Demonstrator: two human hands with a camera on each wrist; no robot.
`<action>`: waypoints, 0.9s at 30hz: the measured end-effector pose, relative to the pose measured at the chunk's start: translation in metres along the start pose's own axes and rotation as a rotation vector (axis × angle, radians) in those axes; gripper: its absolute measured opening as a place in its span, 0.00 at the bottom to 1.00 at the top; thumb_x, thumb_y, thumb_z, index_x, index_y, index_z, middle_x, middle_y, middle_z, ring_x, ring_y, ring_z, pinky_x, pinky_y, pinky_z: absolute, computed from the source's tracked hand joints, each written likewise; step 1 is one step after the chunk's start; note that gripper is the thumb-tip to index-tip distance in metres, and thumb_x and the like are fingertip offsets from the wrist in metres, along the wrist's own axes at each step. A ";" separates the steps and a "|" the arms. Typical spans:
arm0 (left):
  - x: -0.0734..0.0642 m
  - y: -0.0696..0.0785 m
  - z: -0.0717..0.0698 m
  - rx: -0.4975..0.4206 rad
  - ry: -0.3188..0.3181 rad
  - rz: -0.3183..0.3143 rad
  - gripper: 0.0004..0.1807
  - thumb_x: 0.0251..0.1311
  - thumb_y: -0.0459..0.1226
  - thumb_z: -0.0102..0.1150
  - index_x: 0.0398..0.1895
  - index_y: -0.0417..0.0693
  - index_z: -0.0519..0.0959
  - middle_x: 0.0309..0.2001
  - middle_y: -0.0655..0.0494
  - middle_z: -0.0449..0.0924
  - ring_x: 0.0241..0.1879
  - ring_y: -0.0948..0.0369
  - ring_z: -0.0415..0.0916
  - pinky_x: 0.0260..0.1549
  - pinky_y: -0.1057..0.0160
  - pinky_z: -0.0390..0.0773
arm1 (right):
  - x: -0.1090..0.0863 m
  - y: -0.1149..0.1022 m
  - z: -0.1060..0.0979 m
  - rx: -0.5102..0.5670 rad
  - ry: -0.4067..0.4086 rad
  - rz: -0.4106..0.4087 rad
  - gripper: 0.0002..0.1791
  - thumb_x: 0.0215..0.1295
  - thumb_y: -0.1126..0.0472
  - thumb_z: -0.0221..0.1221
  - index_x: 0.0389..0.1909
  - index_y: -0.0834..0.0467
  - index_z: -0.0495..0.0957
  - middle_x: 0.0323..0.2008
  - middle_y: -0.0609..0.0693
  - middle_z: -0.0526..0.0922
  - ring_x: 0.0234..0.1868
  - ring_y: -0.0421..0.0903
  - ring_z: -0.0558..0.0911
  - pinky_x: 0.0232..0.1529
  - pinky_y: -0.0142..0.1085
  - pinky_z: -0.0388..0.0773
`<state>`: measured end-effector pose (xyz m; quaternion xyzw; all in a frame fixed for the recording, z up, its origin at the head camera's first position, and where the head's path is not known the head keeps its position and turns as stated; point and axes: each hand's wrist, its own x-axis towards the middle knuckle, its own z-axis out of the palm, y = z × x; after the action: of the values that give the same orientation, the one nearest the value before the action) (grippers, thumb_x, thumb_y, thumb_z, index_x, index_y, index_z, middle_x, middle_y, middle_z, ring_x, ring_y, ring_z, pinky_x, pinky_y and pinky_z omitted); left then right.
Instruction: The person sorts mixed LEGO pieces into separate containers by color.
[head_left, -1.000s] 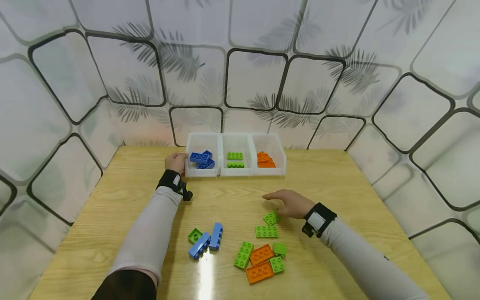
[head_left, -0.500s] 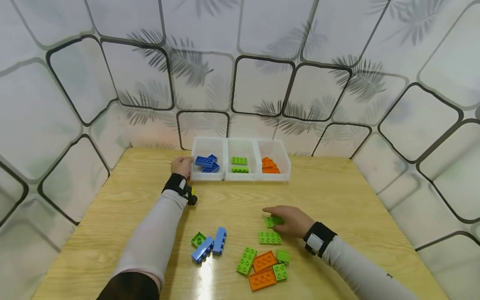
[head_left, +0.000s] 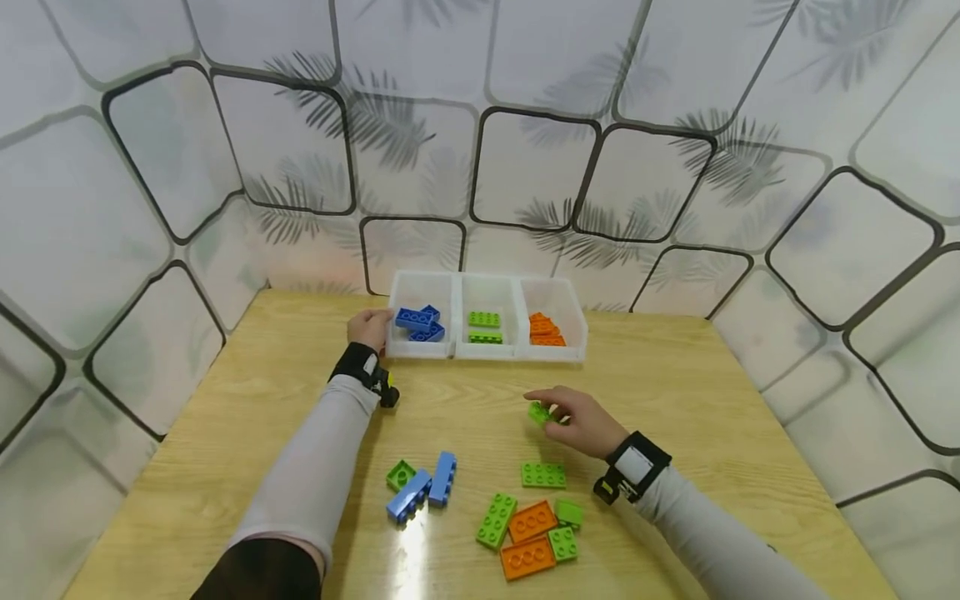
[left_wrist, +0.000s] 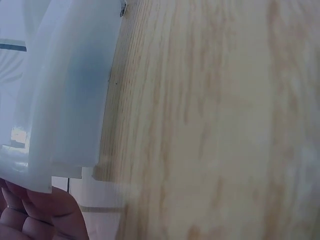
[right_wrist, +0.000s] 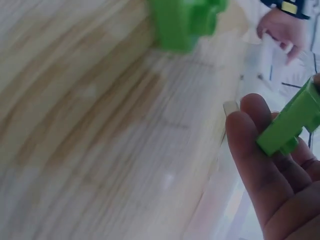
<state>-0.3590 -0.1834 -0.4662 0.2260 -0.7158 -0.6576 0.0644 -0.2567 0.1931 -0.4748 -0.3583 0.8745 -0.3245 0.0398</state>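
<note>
My left hand (head_left: 367, 327) holds the left end of a white three-compartment tray (head_left: 487, 351); the left wrist view has its curled fingers (left_wrist: 55, 212) at the tray's rim. Between its fingers my right hand (head_left: 587, 423) pinches a small green brick (head_left: 538, 412), above the table and short of the tray. The right wrist view gives that brick from up close, studs sideways. Just below the hand lies a longer green brick (head_left: 543, 475). Blue bricks (head_left: 415, 320) sit in the left compartment, green bricks (head_left: 484, 319) in the middle one, orange bricks (head_left: 546, 331) in the right.
At the front of the wooden table (head_left: 315, 567), orange bricks (head_left: 528, 557) lie against several green bricks (head_left: 496, 520). Two blue bricks (head_left: 442, 479) and a small green brick (head_left: 401, 475) are left of them. A patterned curtain (head_left: 525, 167) encloses the table's back and sides.
My right hand has come down on the small green brick, pinched it and lifted it off the table. The left hand stays at the tray's left end. The head view has shifted slightly.
</note>
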 end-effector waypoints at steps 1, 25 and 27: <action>0.001 0.001 0.000 0.000 -0.001 0.001 0.22 0.66 0.45 0.56 0.57 0.41 0.77 0.60 0.44 0.74 0.58 0.50 0.70 0.55 0.52 0.71 | 0.001 0.000 -0.001 0.049 -0.006 0.019 0.28 0.62 0.67 0.59 0.65 0.58 0.71 0.50 0.54 0.78 0.40 0.43 0.80 0.40 0.37 0.78; 0.000 -0.004 0.001 0.017 0.010 -0.001 0.21 0.65 0.47 0.57 0.54 0.44 0.80 0.52 0.47 0.75 0.43 0.56 0.70 0.29 0.62 0.71 | 0.029 0.001 0.004 0.651 -0.288 0.252 0.29 0.63 0.72 0.46 0.67 0.59 0.67 0.56 0.64 0.67 0.41 0.52 0.67 0.30 0.40 0.71; 0.000 -0.004 0.001 0.019 0.011 0.001 0.21 0.65 0.47 0.57 0.54 0.45 0.80 0.53 0.47 0.75 0.44 0.55 0.70 0.29 0.62 0.71 | 0.034 -0.001 0.006 0.559 -0.281 0.222 0.28 0.64 0.73 0.46 0.67 0.58 0.68 0.51 0.65 0.69 0.32 0.49 0.66 0.27 0.38 0.65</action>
<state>-0.3585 -0.1828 -0.4703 0.2299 -0.7219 -0.6493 0.0667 -0.2794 0.1667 -0.4733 -0.2772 0.7713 -0.4930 0.2920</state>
